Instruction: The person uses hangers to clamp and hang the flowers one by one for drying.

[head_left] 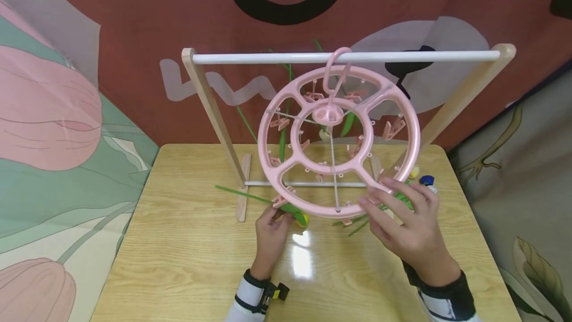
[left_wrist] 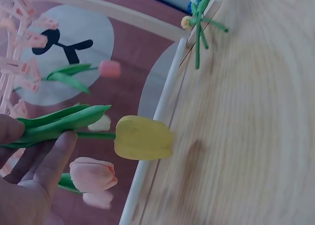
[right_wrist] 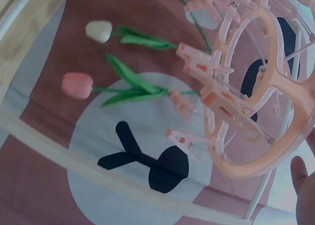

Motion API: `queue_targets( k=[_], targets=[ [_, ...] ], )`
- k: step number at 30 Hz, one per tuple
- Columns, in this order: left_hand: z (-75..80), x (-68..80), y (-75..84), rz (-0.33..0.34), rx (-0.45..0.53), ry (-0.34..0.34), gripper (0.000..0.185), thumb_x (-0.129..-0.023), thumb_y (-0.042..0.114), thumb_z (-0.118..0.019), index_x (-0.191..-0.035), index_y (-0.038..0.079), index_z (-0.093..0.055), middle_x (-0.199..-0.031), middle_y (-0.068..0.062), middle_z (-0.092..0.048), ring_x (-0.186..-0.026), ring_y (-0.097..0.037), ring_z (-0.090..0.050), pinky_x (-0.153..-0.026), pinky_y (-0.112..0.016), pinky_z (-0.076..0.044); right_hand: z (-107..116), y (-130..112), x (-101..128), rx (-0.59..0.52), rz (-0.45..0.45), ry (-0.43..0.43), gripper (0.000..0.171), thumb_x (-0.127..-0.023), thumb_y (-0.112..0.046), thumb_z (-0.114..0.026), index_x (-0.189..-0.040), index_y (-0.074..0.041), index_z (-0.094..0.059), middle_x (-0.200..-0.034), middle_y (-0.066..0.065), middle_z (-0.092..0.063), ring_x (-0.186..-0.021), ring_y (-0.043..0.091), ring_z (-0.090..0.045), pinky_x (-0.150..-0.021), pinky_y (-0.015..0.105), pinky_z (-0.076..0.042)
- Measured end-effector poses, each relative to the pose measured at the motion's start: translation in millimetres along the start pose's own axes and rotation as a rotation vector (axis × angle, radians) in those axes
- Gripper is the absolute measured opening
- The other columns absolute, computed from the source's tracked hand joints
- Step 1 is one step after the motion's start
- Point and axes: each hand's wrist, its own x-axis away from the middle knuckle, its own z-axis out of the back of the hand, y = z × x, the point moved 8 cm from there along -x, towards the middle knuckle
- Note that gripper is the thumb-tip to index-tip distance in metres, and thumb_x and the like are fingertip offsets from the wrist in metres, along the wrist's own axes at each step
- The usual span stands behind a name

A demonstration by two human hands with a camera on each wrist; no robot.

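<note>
A round pink clip hanger (head_left: 413,128) hangs by its hook from a white rod, pegs dangling around it. My left hand (head_left: 273,235) pinches a yellow artificial tulip (left_wrist: 142,137) by its green leaves, just below the hanger's lower left rim. The stem runs out to the left past a pink peg (head_left: 281,200). My right hand (head_left: 408,225) touches the lower right of the rim with extended fingers; its thumb (right_wrist: 299,175) stands apart from the rim in the right wrist view. Clipped below the hanger are a pink tulip (right_wrist: 77,85) and a white tulip (right_wrist: 99,31).
A wooden-legged stand with a white top rod (head_left: 268,57) stands on the wooden table (head_left: 178,252), its lower bar (head_left: 259,183) close over the tabletop. At the right, green-stemmed flowers, one blue (head_left: 426,180), lie on the table. A printed cloth (head_left: 147,29) hangs behind.
</note>
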Motion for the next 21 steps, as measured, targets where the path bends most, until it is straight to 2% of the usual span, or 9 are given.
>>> queue_targets(
  k=[4,9,11,15,18,21],
  targets=[
    [8.2,-3.9,-1.3,0.023,-0.002,0.02,0.04,-0.092,-0.016,-0.063,-0.13,-0.003,-0.066,-0.129,-0.022,-0.066,-0.104,-0.015,-0.072,-0.078,-0.035,-0.066,-5,-11,0,0.001,0.032,-0.004,0.017,-0.1,-0.017,-0.063,-0.104,-0.01,-0.078,-0.1,0.013,-0.075,-0.102,0.038,-0.062,-0.084,0.048,-0.038],
    [19.3,-8.2,-1.5,0.052,-0.018,0.065,0.036,-0.092,-0.016,-0.062,-0.125,-0.004,-0.068,-0.117,-0.022,-0.069,-0.096,-0.017,-0.073,-0.074,-0.04,-0.066,-13,-19,6,-0.012,0.042,-0.053,0.02,-0.103,-0.018,-0.061,-0.108,-0.009,-0.078,-0.106,0.014,-0.076,-0.107,0.037,-0.063,-0.083,0.049,-0.038],
    [23.6,-10.2,-0.8,0.053,-0.036,0.083,0.032,-0.092,-0.016,-0.063,-0.121,-0.005,-0.069,-0.113,-0.023,-0.069,-0.094,-0.018,-0.074,-0.073,-0.042,-0.066,-16,-20,9,-0.013,0.031,-0.078,0.021,-0.104,-0.02,-0.06,-0.109,-0.009,-0.078,-0.108,0.014,-0.076,-0.109,0.038,-0.063,-0.087,0.049,-0.04],
    [30.1,-14.3,0.2,0.05,-0.067,0.101,0.026,-0.091,-0.016,-0.064,-0.116,-0.007,-0.069,-0.11,-0.025,-0.07,-0.092,-0.02,-0.075,-0.074,-0.043,-0.066,-21,-19,13,-0.015,0.011,-0.097,0.023,-0.104,-0.02,-0.059,-0.112,-0.008,-0.077,-0.114,0.014,-0.077,-0.114,0.037,-0.064,-0.104,0.05,-0.04],
    [33.1,-17.5,0.9,0.044,-0.077,0.105,0.023,-0.092,-0.015,-0.064,-0.114,-0.008,-0.069,-0.109,-0.026,-0.07,-0.092,-0.02,-0.075,-0.074,-0.046,-0.066,-24,-18,13,-0.02,0.011,-0.091,0.023,-0.102,-0.017,-0.059,-0.114,-0.008,-0.076,-0.119,0.015,-0.076,-0.122,0.036,-0.063,-0.117,0.051,-0.034],
    [33.0,-20.6,2.3,0.033,-0.085,0.099,0.02,-0.094,-0.012,-0.064,-0.113,-0.008,-0.069,-0.109,-0.026,-0.07,-0.092,-0.018,-0.075,-0.074,-0.048,-0.065,-25,-17,13,-0.024,0.013,-0.091,0.024,-0.1,-0.014,-0.059,-0.115,-0.006,-0.075,-0.123,0.015,-0.074,-0.13,0.035,-0.059,-0.122,0.052,-0.028]
  ],
)
